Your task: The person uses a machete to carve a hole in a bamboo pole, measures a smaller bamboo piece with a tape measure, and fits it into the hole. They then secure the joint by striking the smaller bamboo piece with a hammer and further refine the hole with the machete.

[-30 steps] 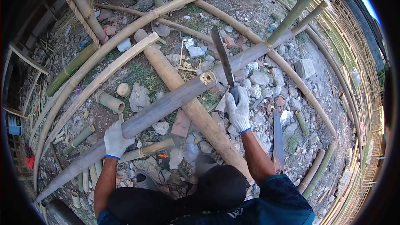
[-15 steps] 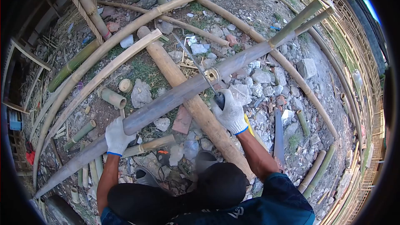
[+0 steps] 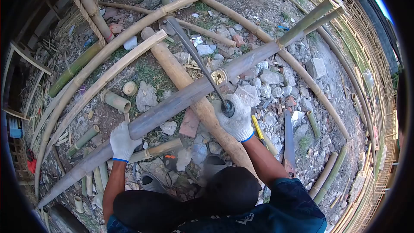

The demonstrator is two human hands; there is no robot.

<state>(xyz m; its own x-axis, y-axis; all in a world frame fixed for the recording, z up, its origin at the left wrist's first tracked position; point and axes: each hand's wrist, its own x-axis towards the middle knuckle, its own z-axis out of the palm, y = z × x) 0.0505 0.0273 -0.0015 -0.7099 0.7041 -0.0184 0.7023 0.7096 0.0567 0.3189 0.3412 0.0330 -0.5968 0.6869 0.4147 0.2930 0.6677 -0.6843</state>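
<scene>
Since half a second ago the machete point(image 3: 196, 58) has swung further left, its blade now lying across the node stub on the grey bamboo pole point(image 3: 181, 99) instead of standing nearly edge-on. That pole runs diagonally over the rubble, propped on a thicker tan log point(image 3: 189, 92). Looks stiff, long and fairly heavy, smooth skin so probably slick; best held mid-length like it is now. Left hand point(image 3: 123, 142) in a white glove is wrapped closed around the pole. Right hand point(image 3: 236, 118) is clenched on the machete handle. A saw point(image 3: 288, 142) lies nearby on the stones.
</scene>
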